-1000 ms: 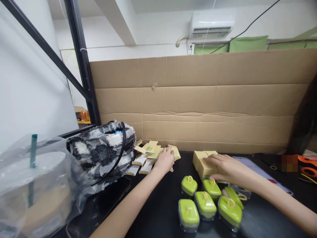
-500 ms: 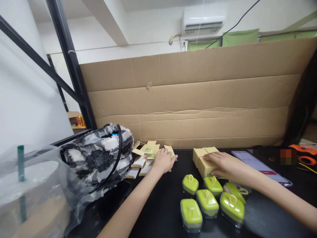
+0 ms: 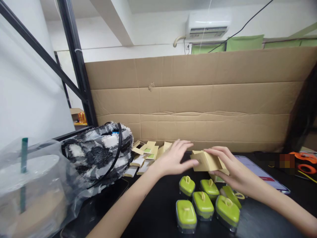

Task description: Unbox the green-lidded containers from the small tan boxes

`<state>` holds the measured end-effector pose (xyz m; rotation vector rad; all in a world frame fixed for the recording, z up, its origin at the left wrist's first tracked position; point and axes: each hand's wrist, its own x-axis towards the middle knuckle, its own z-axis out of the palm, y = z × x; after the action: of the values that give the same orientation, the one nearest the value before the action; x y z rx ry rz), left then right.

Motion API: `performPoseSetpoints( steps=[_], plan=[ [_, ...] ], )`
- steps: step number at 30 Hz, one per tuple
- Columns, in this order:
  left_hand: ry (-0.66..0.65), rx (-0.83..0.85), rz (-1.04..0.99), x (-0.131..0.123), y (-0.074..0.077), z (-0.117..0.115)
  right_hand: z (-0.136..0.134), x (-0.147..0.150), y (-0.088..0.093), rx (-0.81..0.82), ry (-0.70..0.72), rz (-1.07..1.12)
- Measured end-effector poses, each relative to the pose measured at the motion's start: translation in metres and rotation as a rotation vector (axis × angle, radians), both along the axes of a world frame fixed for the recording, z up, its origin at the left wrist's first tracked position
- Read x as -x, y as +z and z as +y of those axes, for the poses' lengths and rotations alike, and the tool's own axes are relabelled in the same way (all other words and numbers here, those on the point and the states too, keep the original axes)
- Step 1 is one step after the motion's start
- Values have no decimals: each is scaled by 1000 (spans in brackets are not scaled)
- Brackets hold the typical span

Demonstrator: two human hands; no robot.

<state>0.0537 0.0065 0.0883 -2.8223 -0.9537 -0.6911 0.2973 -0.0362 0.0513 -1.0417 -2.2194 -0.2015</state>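
My right hand (image 3: pixel 229 165) has its fingers and thumb closed on a small tan cardboard box (image 3: pixel 205 161), tilted up off the black table. The edge of a second tan box shows behind it. My left hand (image 3: pixel 174 158) is open in the air, fingers stretched toward the box but apart from it. Below the hands stand several small clear containers with bright green lids and looped yellow-green handles, such as the front container (image 3: pixel 186 213). One green-lidded container (image 3: pixel 230 195) lies tipped on its side below my right wrist.
Opened small cartons (image 3: pixel 146 155) lie in a pile left of my left hand, beside a furry black-and-white bag (image 3: pixel 99 155). A bagged cup (image 3: pixel 37 191) stands at the near left. A phone (image 3: pixel 257 172) and orange-handled scissors (image 3: pixel 305 162) lie right. A cardboard panel (image 3: pixel 185 99) closes the back.
My left hand has lifted off the opened cartons and moved right. My right hand has picked up one tan box and tilted it. The view has shifted slightly.
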Motion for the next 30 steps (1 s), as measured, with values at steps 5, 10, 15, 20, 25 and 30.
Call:
performPoseSetpoints(
  steps=[5,10,15,20,25,30],
  plan=[
    [-183,-26,92,-20,1,-23,-8,13,-7,-55,27,18],
    [-82,-77,68,-25,-2,-25,-5,16,-13,-211,-63,67],
    [-70,-122,87,-22,5,-31,-5,19,-18,-392,-105,93],
    [-53,-18,3,-16,9,-31,-13,13,-13,-547,-68,262],
    [-40,40,-24,-12,1,-20,-26,22,-6,-106,135,501],
    [-31,-1,-46,-13,-7,-10,-26,28,-5,91,36,235]
  ],
)
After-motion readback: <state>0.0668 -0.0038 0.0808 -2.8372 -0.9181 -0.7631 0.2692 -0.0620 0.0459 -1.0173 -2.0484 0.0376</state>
